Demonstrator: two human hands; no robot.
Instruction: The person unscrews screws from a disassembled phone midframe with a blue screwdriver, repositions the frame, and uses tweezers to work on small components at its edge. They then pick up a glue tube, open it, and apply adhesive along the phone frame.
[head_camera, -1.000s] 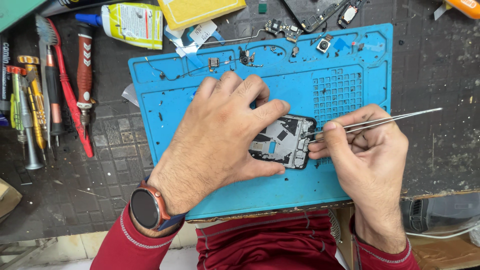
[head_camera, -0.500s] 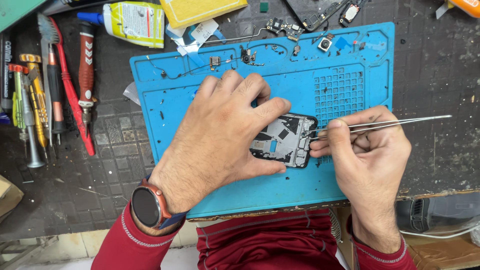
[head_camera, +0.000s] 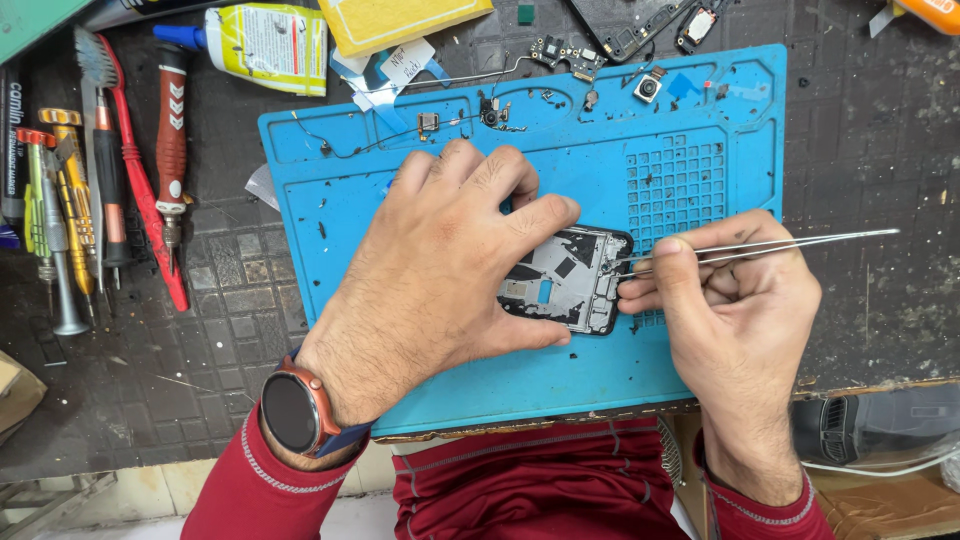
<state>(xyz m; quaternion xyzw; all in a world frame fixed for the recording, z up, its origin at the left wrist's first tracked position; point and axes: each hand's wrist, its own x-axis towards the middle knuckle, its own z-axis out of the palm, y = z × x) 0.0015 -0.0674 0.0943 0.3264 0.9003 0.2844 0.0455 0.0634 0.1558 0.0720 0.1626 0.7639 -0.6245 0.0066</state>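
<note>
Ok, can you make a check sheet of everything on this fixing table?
Surface: blue mat on a dark, scuffed bench.
Job's things: opened phone lying flat on the mat; tweezers with tips at its right edge.
Clutter: screwdrivers, toothbrush, glue bottle, small phone parts.
Grippers: left hand presses the phone down; right hand pinches the tweezers.
Cables: thin wire along the mat's top.
Surroundings: person's red sleeves, wristwatch.

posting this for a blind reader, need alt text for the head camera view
A left hand presses an opened phone frame onto a blue repair mat while the right hand works metal tweezers at its edge. Screwdrivers and a glue bottle lie to the left.
</note>
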